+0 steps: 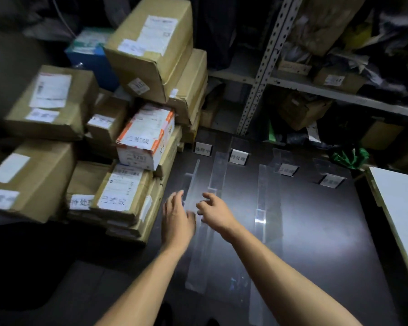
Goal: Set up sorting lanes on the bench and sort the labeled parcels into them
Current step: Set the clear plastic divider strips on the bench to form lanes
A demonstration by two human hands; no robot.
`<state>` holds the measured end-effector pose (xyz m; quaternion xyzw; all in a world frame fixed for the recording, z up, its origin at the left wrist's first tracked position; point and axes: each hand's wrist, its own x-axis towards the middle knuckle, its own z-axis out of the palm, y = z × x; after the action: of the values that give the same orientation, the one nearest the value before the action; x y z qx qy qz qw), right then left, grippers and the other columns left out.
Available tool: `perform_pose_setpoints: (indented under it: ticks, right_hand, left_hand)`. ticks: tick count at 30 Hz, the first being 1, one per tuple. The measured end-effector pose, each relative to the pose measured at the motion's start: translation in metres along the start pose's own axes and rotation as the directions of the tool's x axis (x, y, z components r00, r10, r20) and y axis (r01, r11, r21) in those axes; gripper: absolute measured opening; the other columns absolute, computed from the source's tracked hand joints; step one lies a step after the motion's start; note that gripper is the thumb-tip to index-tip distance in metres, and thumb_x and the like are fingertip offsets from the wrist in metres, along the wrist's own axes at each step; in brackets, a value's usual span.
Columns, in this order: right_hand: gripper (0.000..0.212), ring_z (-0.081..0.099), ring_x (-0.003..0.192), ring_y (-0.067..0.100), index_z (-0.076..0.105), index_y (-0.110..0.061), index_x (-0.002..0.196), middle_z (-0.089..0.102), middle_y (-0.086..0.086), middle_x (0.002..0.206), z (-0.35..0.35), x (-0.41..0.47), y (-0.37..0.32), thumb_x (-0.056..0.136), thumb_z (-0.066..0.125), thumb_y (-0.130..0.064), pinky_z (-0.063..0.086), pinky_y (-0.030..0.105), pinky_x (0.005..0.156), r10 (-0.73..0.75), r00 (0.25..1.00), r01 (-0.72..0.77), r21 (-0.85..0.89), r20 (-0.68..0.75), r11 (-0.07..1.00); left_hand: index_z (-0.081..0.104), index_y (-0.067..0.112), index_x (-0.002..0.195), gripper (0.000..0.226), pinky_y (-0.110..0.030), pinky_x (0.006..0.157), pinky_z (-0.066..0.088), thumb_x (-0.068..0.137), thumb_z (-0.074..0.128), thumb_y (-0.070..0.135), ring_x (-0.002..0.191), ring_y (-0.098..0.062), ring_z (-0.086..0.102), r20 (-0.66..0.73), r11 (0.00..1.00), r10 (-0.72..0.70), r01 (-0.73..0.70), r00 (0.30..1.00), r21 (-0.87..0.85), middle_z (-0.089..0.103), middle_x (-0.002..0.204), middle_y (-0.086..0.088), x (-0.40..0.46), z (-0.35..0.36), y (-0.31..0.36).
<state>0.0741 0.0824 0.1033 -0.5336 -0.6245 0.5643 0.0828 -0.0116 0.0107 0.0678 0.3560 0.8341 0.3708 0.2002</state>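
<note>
Clear acrylic divider strips lie lengthwise on the dark bench (316, 231): a left strip (199, 252), a middle one (218, 171) and a right one (266, 196). Small label stands sit at the far ends of the lanes (238, 156), (287, 170), (331, 181), (203, 148). My left hand (176, 217) and right hand (213, 210) hover with spread, relaxed fingers on either side of an upright clear divider (193, 182); neither grips anything. Labeled cardboard parcels (125, 191) are stacked at the left, with a white-and-orange box (144, 137) among them.
A metal rack (262, 74) with boxes and bags stands behind the bench. A white board (400, 208) leans at the right edge. A green bag (349, 156) lies at the back right. The parcel stack crowds the bench's left side.
</note>
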Motion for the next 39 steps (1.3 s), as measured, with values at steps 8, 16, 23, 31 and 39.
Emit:
perform_pose_setpoints:
  ticks: [8,16,23,31,39]
  right_hand:
    - [0.064,0.046,0.132,0.032,0.019,-0.008,0.156,0.038,0.02,0.152,0.062,0.032,0.007,0.099,0.043,-0.028,0.041,0.047,0.11,0.185,0.98,-0.184,-0.021,0.076,0.983]
    - [0.061,0.043,0.137,0.031,0.021,-0.015,0.156,0.033,0.013,0.157,0.069,0.042,0.013,0.103,0.038,-0.039,0.043,0.047,0.11,0.214,0.972,-0.22,0.06,0.093,0.974]
    - [0.073,0.052,0.126,0.027,0.026,-0.024,0.155,0.042,0.011,0.15,0.066,0.037,0.006,0.097,0.019,-0.069,0.044,0.046,0.108,0.238,0.96,-0.266,0.206,0.15,0.942]
    - [0.058,0.054,0.115,0.023,0.042,-0.025,0.139,0.05,0.004,0.126,0.029,0.038,-0.018,0.1,0.023,-0.063,0.046,0.039,0.097,0.138,0.989,-0.128,0.163,-0.053,0.978]
    - [0.054,0.06,0.107,0.009,0.038,-0.036,0.141,0.05,-0.01,0.132,-0.08,0.016,-0.054,0.094,0.047,-0.062,0.056,0.031,0.069,-0.067,0.99,0.095,0.235,-0.124,0.967]
  left_hand:
    - [0.019,0.025,0.152,0.056,-0.034,0.09,0.043,0.101,0.041,0.025,0.121,-0.027,0.054,0.527,0.959,-0.262,0.277,0.809,0.052,0.048,0.143,-0.013,0.012,0.003,-0.059]
    - [0.044,0.037,0.137,0.042,-0.027,0.078,0.037,0.098,0.034,0.024,0.112,-0.027,0.059,0.447,0.974,-0.21,0.224,0.87,0.022,0.064,0.122,-0.007,0.015,-0.012,-0.049]
    - [0.027,0.044,0.148,0.05,-0.032,0.091,0.047,0.103,0.029,0.023,0.116,-0.023,0.058,0.368,0.98,-0.168,0.194,0.915,-0.035,0.057,0.134,-0.007,0.021,-0.046,-0.019]
    - [0.021,0.044,0.15,0.051,-0.037,0.083,0.053,0.103,0.032,0.026,0.096,-0.023,0.064,0.292,0.998,0.058,-0.051,0.955,-0.031,0.065,0.117,-0.009,0.027,-0.069,0.027]
    - [0.021,0.049,0.148,0.049,-0.026,0.07,0.047,0.103,0.033,0.033,0.095,-0.017,0.061,0.323,0.991,0.132,-0.118,0.937,-0.063,0.066,0.117,-0.001,0.008,-0.02,0.09]
